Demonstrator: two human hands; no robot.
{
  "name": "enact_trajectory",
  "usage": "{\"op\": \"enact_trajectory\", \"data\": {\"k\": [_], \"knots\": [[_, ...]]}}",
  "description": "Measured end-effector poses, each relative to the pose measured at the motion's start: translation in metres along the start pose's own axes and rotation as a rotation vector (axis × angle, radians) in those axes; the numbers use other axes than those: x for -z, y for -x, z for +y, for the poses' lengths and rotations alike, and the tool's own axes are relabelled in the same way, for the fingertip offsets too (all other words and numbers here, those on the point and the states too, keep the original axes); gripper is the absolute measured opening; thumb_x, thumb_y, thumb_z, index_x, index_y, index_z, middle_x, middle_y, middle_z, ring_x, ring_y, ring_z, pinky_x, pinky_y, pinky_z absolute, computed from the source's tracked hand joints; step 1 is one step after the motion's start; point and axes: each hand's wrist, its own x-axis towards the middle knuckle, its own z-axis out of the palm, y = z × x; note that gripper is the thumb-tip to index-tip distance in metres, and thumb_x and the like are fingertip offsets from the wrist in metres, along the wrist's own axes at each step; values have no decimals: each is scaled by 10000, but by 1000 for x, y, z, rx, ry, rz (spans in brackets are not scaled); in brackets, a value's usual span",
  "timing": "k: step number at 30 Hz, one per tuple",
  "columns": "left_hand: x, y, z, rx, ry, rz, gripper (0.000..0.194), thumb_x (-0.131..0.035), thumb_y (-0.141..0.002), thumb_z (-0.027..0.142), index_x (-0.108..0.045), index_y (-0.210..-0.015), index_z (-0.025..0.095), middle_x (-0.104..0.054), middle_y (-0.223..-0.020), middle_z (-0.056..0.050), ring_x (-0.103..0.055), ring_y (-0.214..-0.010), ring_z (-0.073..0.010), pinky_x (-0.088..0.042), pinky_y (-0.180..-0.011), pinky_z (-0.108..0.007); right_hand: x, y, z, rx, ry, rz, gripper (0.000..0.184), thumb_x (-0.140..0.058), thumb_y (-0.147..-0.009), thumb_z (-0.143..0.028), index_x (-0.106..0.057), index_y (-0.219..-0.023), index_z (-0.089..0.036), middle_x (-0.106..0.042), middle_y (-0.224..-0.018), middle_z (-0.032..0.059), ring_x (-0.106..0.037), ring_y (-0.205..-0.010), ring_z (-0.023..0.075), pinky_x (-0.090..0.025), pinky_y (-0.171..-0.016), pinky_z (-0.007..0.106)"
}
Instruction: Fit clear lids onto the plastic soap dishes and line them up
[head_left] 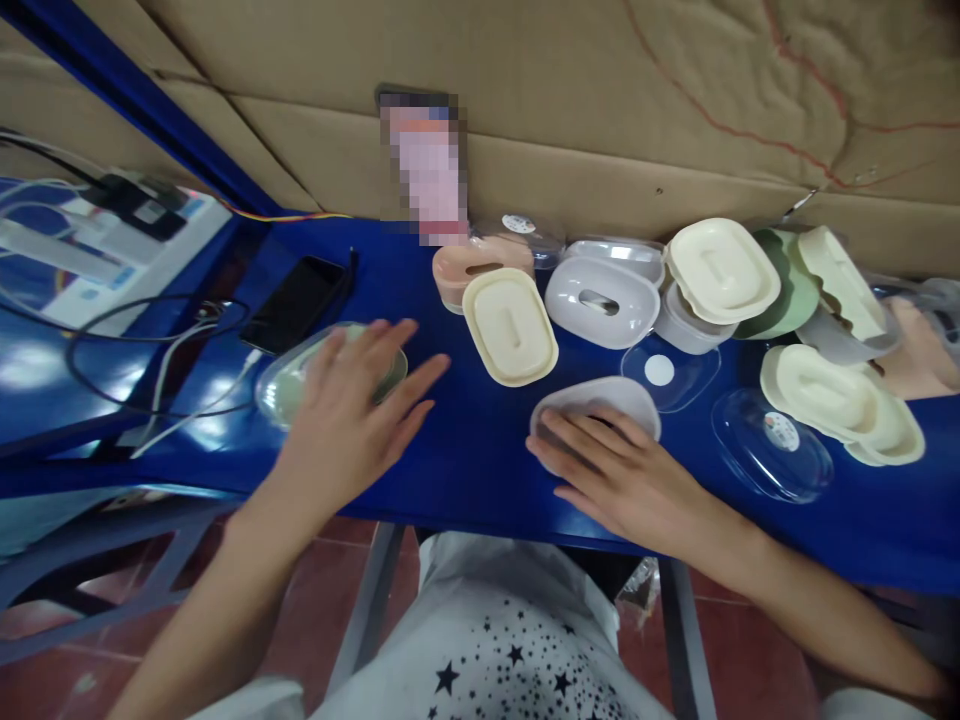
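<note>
My left hand [351, 415] lies flat with fingers spread on a pale green soap box under a clear lid [296, 372] on the blue table [480, 470]. My right hand [619, 470] rests with fingers stretched out on a grey oval box part [592, 395] near the table's front edge. Neither hand grips anything. Between the hands the blue surface shows.
Behind stand a cream box [510, 325], a pink box [465, 268], a grey box [602, 300], more cream and green parts [757, 275] and clear lids [772, 430] to the right. A black phone [294, 302] and cables [150, 350] lie left. Cardboard backs the table.
</note>
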Motion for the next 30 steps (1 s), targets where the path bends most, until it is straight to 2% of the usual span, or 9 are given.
{"op": "enact_trajectory", "data": {"k": [1,4,7,10,14,18,23,27,30], "knots": [[-8,-14,6,-55,4,-80,672,-588,-1038,176,-395,-1623,443,-303,-1795,18,-346,-1638,-354,-262,-1338,-693,0,0,2,10,-29,-6,563,-620,-1080,-322,-488,-1608,-177,-528,-1661,138,-542,-1474,302,-398,-1226,515],[-27,-54,17,-200,35,-85,622,-542,-981,41,-538,-1539,316,-465,-1711,-69,-363,-1633,-323,-252,-1327,-705,2,3,13,-63,-56,-24,617,-684,-1045,-373,-492,-1602,-189,-515,-1667,152,-489,-1523,345,-330,-1261,596],[-32,-77,21,-293,55,-87,423,-501,-1012,55,-678,-1335,263,-687,-1478,-75,-551,-1497,-288,-252,-1316,-714,4,8,27,-96,-65,-29,486,-685,-1046,-396,-614,-1476,-181,-603,-1587,149,-536,-1482,343,-397,-1209,568],[-23,-76,28,-330,100,-68,288,-489,-1073,147,-726,-1191,260,-784,-1223,-54,-703,-1257,-246,-357,-1288,-623,11,12,34,-75,-82,0,339,-653,-1068,-389,-707,-1333,-184,-711,-1446,127,-648,-1341,298,-492,-1090,468],[-7,-63,39,-236,243,-58,241,-470,-1116,254,-707,-1125,208,-790,-1121,-76,-743,-1044,-228,-564,-1041,-435,29,19,36,-114,-159,29,340,-626,-1081,-454,-735,-1248,-178,-789,-1243,105,-725,-1125,268,-517,-995,434],[-2,-70,40,-45,379,-77,269,-428,-1137,342,-663,-1114,211,-776,-1059,-49,-730,-908,-186,-554,-862,-320,43,22,37,-154,-212,71,254,-642,-1078,-406,-744,-1125,-179,-799,-1016,67,-723,-922,225,-519,-915,399],[-27,-96,32,158,556,-149,295,-442,-1105,390,-678,-1070,216,-780,-1008,-25,-726,-900,-182,-534,-845,-295,48,26,43,-154,-254,175,145,-712,-1032,-339,-721,-1083,-203,-757,-881,31,-673,-786,196,-505,-812,373],[-55,-98,34,130,683,-195,318,-433,-1105,375,-696,-1112,195,-780,-1076,-42,-729,-981,-182,-548,-922,-309,42,24,40,-190,-141,244,301,-729,-1021,-355,-680,-1284,-216,-780,-1024,63,-676,-904,238,-495,-867,405],[-54,-91,35,122,759,-103,374,-393,-1139,409,-667,-1285,200,-749,-1263,-65,-705,-1160,-187,-534,-1062,-337,30,14,31,-175,3,210,399,-714,-1030,-417,-671,-1378,-226,-776,-1016,59,-650,-936,253,-473,-929,429]]}}
